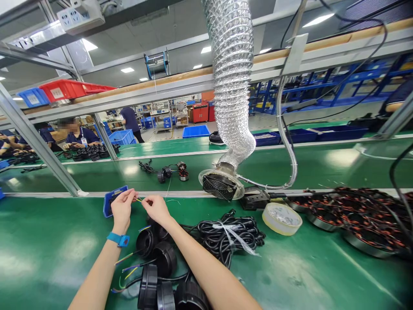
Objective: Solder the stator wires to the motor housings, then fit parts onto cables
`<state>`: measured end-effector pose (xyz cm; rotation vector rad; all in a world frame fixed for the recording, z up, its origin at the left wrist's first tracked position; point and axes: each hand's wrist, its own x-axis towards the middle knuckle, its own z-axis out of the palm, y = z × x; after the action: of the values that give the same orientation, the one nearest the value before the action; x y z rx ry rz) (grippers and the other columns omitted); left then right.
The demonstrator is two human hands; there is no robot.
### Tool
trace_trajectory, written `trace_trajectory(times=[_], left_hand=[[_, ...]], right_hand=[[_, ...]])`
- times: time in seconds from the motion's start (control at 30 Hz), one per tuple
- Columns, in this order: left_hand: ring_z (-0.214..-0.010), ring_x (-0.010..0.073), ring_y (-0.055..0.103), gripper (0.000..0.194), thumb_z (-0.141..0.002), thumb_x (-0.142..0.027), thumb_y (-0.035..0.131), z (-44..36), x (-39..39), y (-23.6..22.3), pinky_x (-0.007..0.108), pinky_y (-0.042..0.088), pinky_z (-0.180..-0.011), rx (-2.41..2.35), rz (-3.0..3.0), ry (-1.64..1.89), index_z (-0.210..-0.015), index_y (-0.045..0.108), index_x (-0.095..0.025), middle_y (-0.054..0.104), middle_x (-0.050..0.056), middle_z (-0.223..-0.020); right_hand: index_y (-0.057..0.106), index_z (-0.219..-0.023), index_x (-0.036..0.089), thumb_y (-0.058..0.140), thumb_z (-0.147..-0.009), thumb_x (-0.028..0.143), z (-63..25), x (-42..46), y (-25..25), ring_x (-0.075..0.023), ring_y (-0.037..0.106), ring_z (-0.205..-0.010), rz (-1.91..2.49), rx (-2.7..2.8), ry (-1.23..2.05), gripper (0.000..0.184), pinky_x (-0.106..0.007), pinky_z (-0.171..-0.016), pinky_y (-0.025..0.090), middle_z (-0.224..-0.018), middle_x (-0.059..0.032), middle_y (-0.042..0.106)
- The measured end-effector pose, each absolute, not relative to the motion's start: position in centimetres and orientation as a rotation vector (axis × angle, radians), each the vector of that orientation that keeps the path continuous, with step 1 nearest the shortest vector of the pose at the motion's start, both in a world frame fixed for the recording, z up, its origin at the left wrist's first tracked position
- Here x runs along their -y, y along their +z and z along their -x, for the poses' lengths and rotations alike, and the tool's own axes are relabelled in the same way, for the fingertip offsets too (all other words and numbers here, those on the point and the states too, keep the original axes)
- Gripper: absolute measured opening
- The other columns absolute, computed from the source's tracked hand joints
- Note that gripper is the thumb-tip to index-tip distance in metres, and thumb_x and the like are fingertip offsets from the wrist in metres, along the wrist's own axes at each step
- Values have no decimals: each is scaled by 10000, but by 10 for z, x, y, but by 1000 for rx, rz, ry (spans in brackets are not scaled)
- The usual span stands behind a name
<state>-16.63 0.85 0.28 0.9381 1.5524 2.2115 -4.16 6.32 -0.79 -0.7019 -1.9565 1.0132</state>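
Observation:
Between my two hands runs a thin yellow-green wire [138, 199]. My left hand [122, 209], with a blue wristband [118, 239] below it, pinches the wire's left part. The right part is pinched in my right hand [157, 209], thumb and forefinger together. Just behind my left hand stands a small blue tray [106, 204], partly covered by it; its contents are hard to make out. Below my hands lie several black round plastic housings [165, 258] with coloured wire ends sticking out. My right forearm hides some of them.
A tied bundle of black cable [222, 237] lies right of my forearm, near a tape roll [282, 218]. Copper-wound stators [351, 215] crowd the right side. A foil duct with a fan [219, 185] hangs over the bench. Motor parts [174, 171] sit across the rail; people work beyond.

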Motion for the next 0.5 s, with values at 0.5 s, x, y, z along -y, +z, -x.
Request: trace_trajectory(times=[0.5], left_hand=[[-705,185,687,428,-617,-393,842,164,-7,4,291,542,-650,-1578,-962,2167,-906,732,-97,755,100,-808]], right_hand=[[748,-721,188,587,-837,187,41,-64,-8,-138,588,-599,743,1940,1004,198,-206,-564,366,-653,-2,693]])
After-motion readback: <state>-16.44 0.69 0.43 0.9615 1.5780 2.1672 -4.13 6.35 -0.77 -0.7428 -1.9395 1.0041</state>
